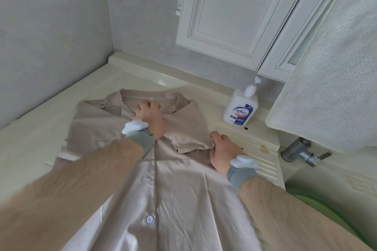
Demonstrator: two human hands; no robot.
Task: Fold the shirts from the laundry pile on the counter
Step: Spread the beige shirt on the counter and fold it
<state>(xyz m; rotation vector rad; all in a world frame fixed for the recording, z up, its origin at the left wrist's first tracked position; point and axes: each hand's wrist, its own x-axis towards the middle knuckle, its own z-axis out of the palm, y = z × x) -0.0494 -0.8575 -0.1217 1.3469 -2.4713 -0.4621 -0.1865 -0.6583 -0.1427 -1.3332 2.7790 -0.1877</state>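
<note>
A beige button-up shirt (173, 179) lies front-up on the cream tabletop (36, 134), collar toward the back wall and its placket running straight down the middle, with one pale button (150, 219) showing near the bottom. The cloth is creased, and on its right side a sleeve or side panel is folded inward, ending in a rumpled edge. The left hand (150, 120) presses down just below the open collar, fingers curled together into the fabric. The right hand (222, 151) rests at the shirt's right edge beside that fold, fingers bent around the cloth; whether it truly pinches it I cannot tell. Both wrists wear grey bands with white lumps on them.

A white pump bottle (240, 107) with a blue-and-red label stands on the tabletop just right of the shirt, near the wall. Farther right are a metal faucet (302, 151) and a hanging white textured cloth (334, 79). White cabinet doors (226, 11) hang above.
</note>
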